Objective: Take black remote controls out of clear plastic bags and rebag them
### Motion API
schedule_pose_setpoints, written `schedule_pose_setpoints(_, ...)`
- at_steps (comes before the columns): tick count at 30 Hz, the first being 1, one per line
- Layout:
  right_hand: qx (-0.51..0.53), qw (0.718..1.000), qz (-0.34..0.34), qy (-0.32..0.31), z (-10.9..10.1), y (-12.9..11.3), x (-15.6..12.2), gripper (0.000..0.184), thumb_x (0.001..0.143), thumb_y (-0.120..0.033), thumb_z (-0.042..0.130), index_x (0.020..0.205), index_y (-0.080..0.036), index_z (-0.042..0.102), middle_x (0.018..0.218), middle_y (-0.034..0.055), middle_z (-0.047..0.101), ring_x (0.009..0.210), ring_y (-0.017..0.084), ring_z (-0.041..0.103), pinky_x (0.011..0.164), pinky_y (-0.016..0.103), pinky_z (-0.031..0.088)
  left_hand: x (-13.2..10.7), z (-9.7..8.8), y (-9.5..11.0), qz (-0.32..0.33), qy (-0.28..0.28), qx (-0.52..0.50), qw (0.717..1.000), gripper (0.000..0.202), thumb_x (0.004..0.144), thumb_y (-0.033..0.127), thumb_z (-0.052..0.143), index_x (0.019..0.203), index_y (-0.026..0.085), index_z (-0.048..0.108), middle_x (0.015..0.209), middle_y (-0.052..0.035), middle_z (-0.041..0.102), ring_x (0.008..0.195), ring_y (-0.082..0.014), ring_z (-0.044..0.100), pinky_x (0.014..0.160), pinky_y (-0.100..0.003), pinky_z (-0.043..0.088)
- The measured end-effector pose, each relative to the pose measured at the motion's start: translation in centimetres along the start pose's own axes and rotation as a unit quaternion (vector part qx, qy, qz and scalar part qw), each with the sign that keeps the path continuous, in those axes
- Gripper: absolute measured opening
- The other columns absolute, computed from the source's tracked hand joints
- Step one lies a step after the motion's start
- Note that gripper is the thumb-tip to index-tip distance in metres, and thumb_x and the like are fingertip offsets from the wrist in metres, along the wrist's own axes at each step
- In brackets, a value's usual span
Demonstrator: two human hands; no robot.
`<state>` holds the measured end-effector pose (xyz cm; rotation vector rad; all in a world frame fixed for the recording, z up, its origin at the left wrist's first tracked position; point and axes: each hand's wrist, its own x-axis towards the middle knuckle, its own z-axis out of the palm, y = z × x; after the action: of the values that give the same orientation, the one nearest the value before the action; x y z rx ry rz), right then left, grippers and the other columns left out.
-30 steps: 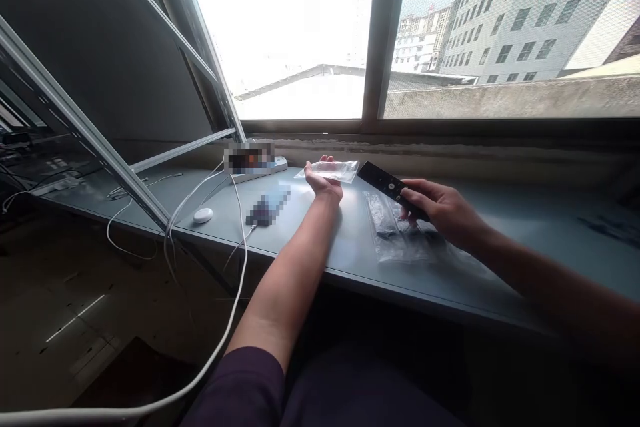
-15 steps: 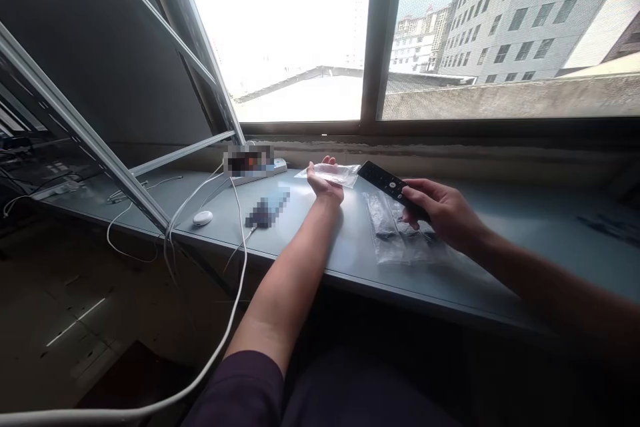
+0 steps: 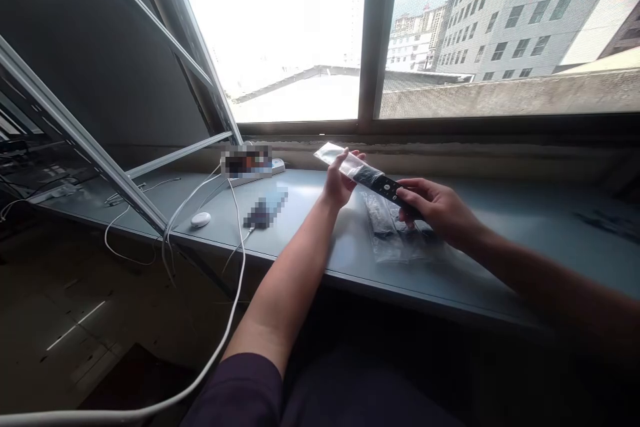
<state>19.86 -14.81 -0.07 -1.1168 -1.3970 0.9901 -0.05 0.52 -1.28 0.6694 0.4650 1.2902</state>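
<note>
My right hand (image 3: 433, 203) grips the lower end of a black remote control (image 3: 389, 188), thumb on its button face. The far end of the remote sits inside a clear plastic sleeve (image 3: 332, 152), which covers about half of its length. Around that sleeve my left hand (image 3: 343, 180) is closed, thumb on top and fingers behind. Below the remote, on the table, lie clear plastic bags (image 3: 383, 230) with dark things inside; my right hand partly hides them.
The grey table (image 3: 300, 240) runs under a window. To the left are a white round device (image 3: 201, 219), a blurred-out phone-like object (image 3: 266, 208), a power strip (image 3: 277, 165) and a white cable (image 3: 242, 267) looping in front. A metal frame (image 3: 100, 140) slants down at left.
The remote's far end has gone into the plastic sleeve. My left hand has lifted the sleeve from near the table, turned, and closed around it; my right hand stays nearly still.
</note>
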Motion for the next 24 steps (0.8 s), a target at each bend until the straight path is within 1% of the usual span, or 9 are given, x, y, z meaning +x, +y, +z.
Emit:
schedule_pose_setpoints(4, 0.001, 1.000, 0.002, 0.030, -0.1, 0.1, 0.3, 0.047, 0.097, -0.051, 0.089, 0.130, -0.021, 0.076, 0.088, 0.0052, 0.081, 0.067, 0.019, 0.073, 0.055, 0.028, 0.060, -0.9, 0.3, -0.5, -0.059, -0.116, 0.096, 0.987, 0.029, 0.101, 0.036, 0.081, 0.126, 0.021, 0.081, 0.136, -0.0125, 0.082, 0.128, -0.0280, 0.078, 0.116, -0.040, 0.059)
schedule_pose_setpoints(7, -0.002, 0.999, 0.005, 0.032, -0.3, 0.5, 0.6, 0.047, 0.099, -0.049, 0.087, 0.134, -0.020, 0.073, 0.090, 0.0055, 0.081, 0.067, 0.018, 0.072, 0.053, 0.027, 0.060, -1.2, 0.3, -1.0, -0.079, -0.181, 0.149, 0.969, 0.027, 0.100, 0.033, 0.082, 0.124, 0.018, 0.084, 0.135, -0.0144, 0.083, 0.132, -0.0299, 0.077, 0.127, -0.046, 0.052)
schedule_pose_setpoints(10, 0.004, 1.000, 0.020, 0.023, -0.5, 0.8, 0.9, 0.046, 0.099, -0.046, 0.088, 0.133, -0.020, 0.073, 0.093, 0.0070, 0.082, 0.069, 0.019, 0.075, 0.056, 0.028, 0.064, -1.0, 0.3, -1.3, -0.071, -0.172, 0.152, 0.971, 0.022, 0.100, 0.030, 0.083, 0.116, 0.016, 0.085, 0.129, -0.0157, 0.084, 0.127, -0.0303, 0.079, 0.128, -0.048, 0.053)
schedule_pose_setpoints(14, 0.025, 0.999, 0.029, 0.019, -0.7, 0.9, 1.1, 0.039, 0.095, -0.044, 0.092, 0.122, -0.021, 0.077, 0.107, 0.0093, 0.083, 0.078, 0.022, 0.081, 0.064, 0.034, 0.071, -0.2, 0.1, -1.3, -0.021, -0.107, 0.120, 0.987, 0.018, 0.100, 0.029, 0.084, 0.112, 0.016, 0.084, 0.122, -0.0144, 0.085, 0.120, -0.0263, 0.080, 0.122, -0.045, 0.058)
schedule_pose_setpoints(16, 0.017, 0.999, 0.032, 0.015, -0.9, 0.9, 1.2, 0.035, 0.092, -0.043, 0.095, 0.114, -0.021, 0.079, 0.108, 0.0095, 0.083, 0.080, 0.023, 0.082, 0.062, 0.033, 0.071, 0.2, -0.1, -1.3, -0.002, -0.078, 0.109, 0.991, 0.021, 0.099, 0.030, 0.085, 0.113, 0.015, 0.083, 0.122, -0.0143, 0.085, 0.119, -0.0249, 0.081, 0.119, -0.042, 0.060)
schedule_pose_setpoints(17, 0.007, 0.999, 0.038, 0.011, -1.0, 0.9, 1.2, 0.035, 0.091, -0.043, 0.096, 0.113, -0.020, 0.080, 0.104, 0.0091, 0.083, 0.077, 0.022, 0.080, 0.059, 0.031, 0.069, 0.4, -0.2, -1.2, 0.003, -0.070, 0.108, 0.992, 0.022, 0.098, 0.030, 0.086, 0.114, 0.015, 0.082, 0.122, -0.0145, 0.085, 0.118, -0.0246, 0.081, 0.116, -0.041, 0.061)
schedule_pose_setpoints(21, -0.022, 0.997, 0.067, 0.007, -1.5, 1.1, 1.3, 0.040, 0.090, -0.042, 0.097, 0.118, -0.019, 0.080, 0.072, 0.0026, 0.075, 0.054, 0.015, 0.065, 0.042, 0.024, 0.055, 0.5, -0.4, -1.4, 0.002, -0.089, 0.130, 0.988, 0.028, 0.097, 0.035, 0.087, 0.117, 0.016, 0.081, 0.125, -0.0146, 0.085, 0.116, -0.0238, 0.080, 0.111, -0.038, 0.062)
schedule_pose_setpoints(22, -0.019, 0.998, 0.066, 0.011, -1.5, 1.2, 1.3, 0.040, 0.090, -0.042, 0.097, 0.119, -0.019, 0.079, 0.069, 0.0020, 0.074, 0.052, 0.015, 0.064, 0.042, 0.024, 0.055, 0.4, -0.4, -1.4, 0.000, -0.099, 0.137, 0.986, 0.030, 0.097, 0.036, 0.088, 0.117, 0.016, 0.081, 0.126, -0.0144, 0.085, 0.116, -0.0237, 0.080, 0.111, -0.039, 0.061)
schedule_pose_setpoints(24, -0.007, 0.998, 0.058, 0.017, -1.5, 1.3, 1.3, 0.038, 0.091, -0.039, 0.097, 0.119, -0.020, 0.079, 0.074, 0.0034, 0.078, 0.057, 0.017, 0.070, 0.047, 0.027, 0.061, 0.1, -0.3, -1.5, -0.010, -0.121, 0.154, 0.981, 0.033, 0.094, 0.038, 0.091, 0.116, 0.017, 0.081, 0.126, -0.0143, 0.085, 0.117, -0.0241, 0.079, 0.113, -0.040, 0.060)
